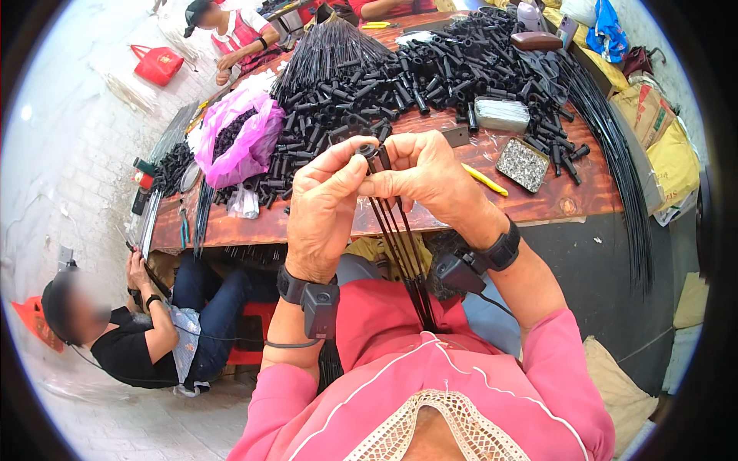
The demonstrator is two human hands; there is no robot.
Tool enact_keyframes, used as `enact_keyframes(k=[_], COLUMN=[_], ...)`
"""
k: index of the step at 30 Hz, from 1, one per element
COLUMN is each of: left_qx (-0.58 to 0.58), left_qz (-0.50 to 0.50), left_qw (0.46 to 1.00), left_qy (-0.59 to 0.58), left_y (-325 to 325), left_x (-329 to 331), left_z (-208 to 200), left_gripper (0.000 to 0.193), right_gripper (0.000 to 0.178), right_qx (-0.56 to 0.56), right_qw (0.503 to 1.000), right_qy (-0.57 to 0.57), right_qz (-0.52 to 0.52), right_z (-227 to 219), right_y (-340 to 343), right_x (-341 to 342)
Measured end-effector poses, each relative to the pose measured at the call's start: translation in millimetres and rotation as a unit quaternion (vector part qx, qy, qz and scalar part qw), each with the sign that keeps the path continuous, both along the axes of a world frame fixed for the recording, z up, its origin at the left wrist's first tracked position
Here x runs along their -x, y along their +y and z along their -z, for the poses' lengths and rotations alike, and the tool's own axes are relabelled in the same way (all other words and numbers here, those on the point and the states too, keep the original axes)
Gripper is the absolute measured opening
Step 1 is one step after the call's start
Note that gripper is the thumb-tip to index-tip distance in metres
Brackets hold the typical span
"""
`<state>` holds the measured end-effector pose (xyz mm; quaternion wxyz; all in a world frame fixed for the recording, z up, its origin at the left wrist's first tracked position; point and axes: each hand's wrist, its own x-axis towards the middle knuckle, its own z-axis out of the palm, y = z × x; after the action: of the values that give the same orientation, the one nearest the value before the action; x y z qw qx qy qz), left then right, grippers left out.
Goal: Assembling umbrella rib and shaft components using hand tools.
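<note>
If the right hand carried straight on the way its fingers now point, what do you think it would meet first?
Probably the left hand, which lies just ahead of the right hand; the gap in depth is hard to judge.

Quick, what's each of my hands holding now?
Left hand: closed, pinching a black flanged tube.
Right hand: closed, pinching a slim black piece, partly hidden.

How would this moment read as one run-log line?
left hand: pinching black tube | right hand: closed on black rods alongside | rods: extending below hands | table: heaped black tubes beyond hands
</note>
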<state>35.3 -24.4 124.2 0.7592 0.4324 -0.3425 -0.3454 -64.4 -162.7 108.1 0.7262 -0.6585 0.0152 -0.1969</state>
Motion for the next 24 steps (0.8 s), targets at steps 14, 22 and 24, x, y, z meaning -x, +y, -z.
enact_keyframes(k=[14, 22, 24], left_qx=[0.023, 0.043, 0.048], left_qz=[-0.036, 0.034, 0.08], left_qw=[0.999, 0.998, 0.995], left_qy=[-0.031, 0.005, 0.022], left_y=[-6.5, -4.4, -2.4], left_x=[4.0, 0.0, -5.3], left_z=[7.0, 8.5, 9.6], left_gripper=[0.025, 0.028, 0.031], right_gripper=[0.027, 0.025, 0.025], right_qx=[-0.045, -0.078, -0.075], right_qw=[0.998, 0.995, 0.995], right_qy=[-0.043, -0.025, -0.012], right_qz=[-0.019, -0.063, -0.057], right_z=[8.4, 6.4, 2.2], right_y=[-10.9, -15.5, -13.1], right_x=[5.7, 5.9, 7.5])
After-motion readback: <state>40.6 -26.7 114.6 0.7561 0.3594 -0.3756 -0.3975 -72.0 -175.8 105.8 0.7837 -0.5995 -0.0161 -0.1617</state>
